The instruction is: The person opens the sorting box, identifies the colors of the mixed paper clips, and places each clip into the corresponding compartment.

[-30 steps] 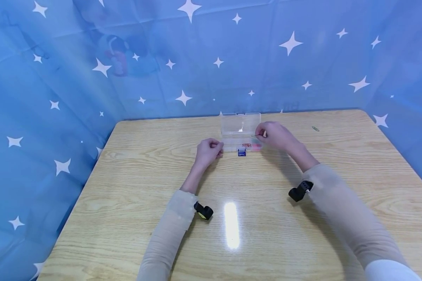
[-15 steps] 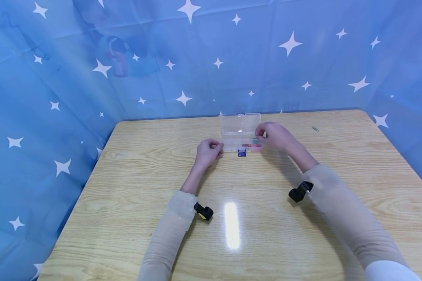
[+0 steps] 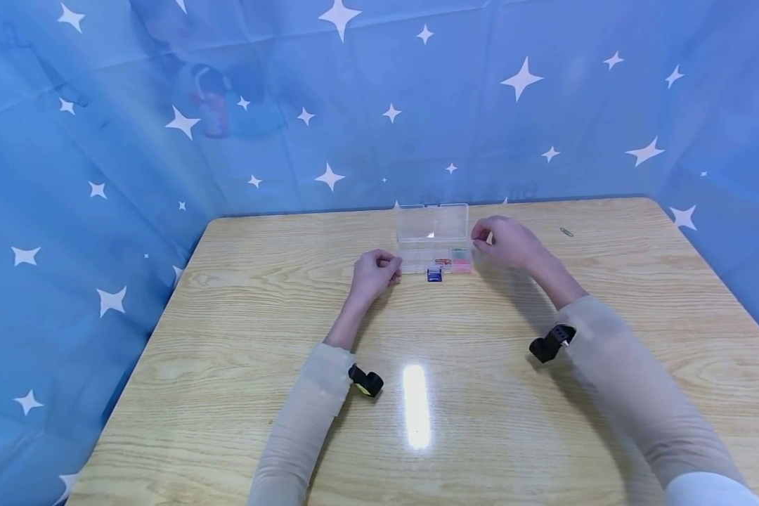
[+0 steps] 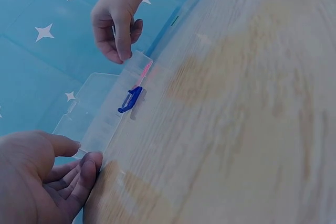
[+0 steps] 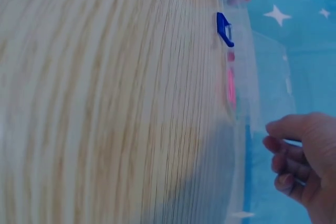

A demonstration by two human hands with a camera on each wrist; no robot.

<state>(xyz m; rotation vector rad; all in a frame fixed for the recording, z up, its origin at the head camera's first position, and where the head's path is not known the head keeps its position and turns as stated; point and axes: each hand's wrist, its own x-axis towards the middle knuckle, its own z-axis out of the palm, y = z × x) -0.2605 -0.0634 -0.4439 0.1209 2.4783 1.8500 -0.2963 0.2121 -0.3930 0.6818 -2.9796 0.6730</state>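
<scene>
A clear plastic box [image 3: 420, 255] stands near the table's far edge, its see-through lid [image 3: 433, 221] raised at the back. A blue latch [image 3: 434, 275] hangs on its front. Small red paper clips [image 3: 443, 262] lie in one compartment; green pieces [image 3: 458, 253] and pink pieces [image 3: 461, 267] fill separate ones at the right. My left hand [image 3: 376, 273] grips the box's left end between thumb and fingers. Just right of the box hovers my right hand [image 3: 506, 240], its fingers loosely bent and holding nothing visible in the right wrist view. A green paper clip [image 3: 566, 232] lies farther right.
The wooden table [image 3: 278, 316] stretches in front of the box, with a bright light reflection on it. Behind it hangs a blue curtain [image 3: 278, 84] with white stars. A small black camera [image 3: 367, 381] sits on the left sleeve.
My right hand has moved right, off the box's right compartments, uncovering the green pieces. The left hand and the box have stayed put.
</scene>
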